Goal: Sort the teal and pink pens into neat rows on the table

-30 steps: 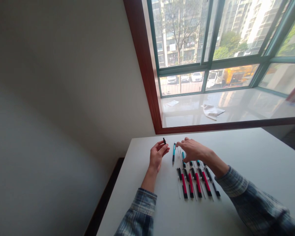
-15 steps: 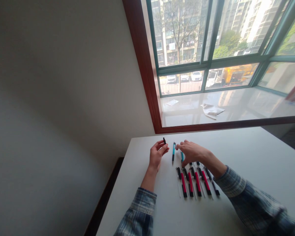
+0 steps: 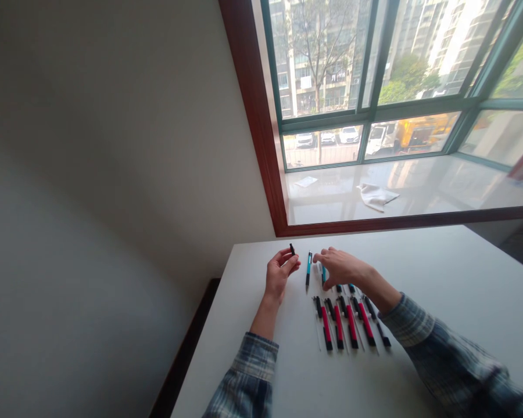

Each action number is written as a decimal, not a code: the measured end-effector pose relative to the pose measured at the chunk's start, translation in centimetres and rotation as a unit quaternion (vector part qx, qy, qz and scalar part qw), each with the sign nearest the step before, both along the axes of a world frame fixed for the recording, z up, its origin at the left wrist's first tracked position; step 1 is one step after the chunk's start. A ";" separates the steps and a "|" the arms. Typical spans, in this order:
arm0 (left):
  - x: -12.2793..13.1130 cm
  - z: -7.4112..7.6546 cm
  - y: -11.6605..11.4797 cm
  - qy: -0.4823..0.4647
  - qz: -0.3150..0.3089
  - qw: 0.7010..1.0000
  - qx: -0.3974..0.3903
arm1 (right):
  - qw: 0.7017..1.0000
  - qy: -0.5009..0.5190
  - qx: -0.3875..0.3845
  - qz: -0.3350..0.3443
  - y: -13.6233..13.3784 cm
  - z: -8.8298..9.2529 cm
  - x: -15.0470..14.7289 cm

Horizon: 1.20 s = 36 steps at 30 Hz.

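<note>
My left hand (image 3: 279,271) is closed in a pinch, with a small black pen part (image 3: 292,249) sticking up from between thumb and fingers. Just to its right lies an assembled blue pen with a black grip (image 3: 308,270). My right hand (image 3: 337,267) reaches over the back row, thumb and fingers apart around a blue pen barrel (image 3: 323,274). Whether it touches that barrel I cannot tell. More blue barrels with black ends (image 3: 351,288) are partly hidden under the right hand. In front lie several red pen barrels (image 3: 339,328) among thin white refills and black pen parts (image 3: 318,307).
The parts lie on a white table (image 3: 444,302) that meets a grey wall (image 3: 157,203) at the left. Behind it is a window sill with a red-brown frame (image 3: 283,217), a crumpled white cloth (image 3: 377,196) and a paper (image 3: 305,182).
My right thumb has drawn slightly away from me, so a little more of the blue barrels shows beneath the hand. The left hand still holds the black part in the same place.
</note>
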State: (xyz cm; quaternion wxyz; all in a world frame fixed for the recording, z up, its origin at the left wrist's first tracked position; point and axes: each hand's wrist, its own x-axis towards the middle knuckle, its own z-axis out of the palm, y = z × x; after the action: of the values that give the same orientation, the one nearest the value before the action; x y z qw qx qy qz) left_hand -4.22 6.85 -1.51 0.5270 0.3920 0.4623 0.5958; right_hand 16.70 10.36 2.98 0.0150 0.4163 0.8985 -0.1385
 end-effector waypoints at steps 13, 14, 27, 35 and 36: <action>0.1 -0.6 0.5 -0.020 -0.006 1.000 -0.001 | 0.965 0.221 0.108 0.092 -1.1 1.7 -2.6; 0.1 -0.7 0.5 -0.020 -0.008 1.000 0.000 | 0.963 0.226 0.113 0.096 -1.2 1.6 -2.6; -0.4 0.0 0.2 -0.069 -0.057 0.996 -0.021 | 0.955 0.244 0.128 0.108 -1.1 1.6 -2.8; -0.7 -0.8 0.5 -0.033 0.018 0.999 -0.007 | 0.987 0.128 0.073 -0.059 0.1 2.1 -0.7; -0.7 -0.8 0.5 -0.029 0.022 0.999 -0.004 | 0.990 0.091 0.062 -0.087 0.2 2.0 -0.6</action>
State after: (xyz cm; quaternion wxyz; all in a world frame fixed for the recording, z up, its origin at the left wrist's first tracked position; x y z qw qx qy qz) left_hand -4.90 7.32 -2.35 0.5286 0.3623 0.4574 0.6166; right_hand 16.13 10.59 5.02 -0.1043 0.4788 0.8633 -0.1208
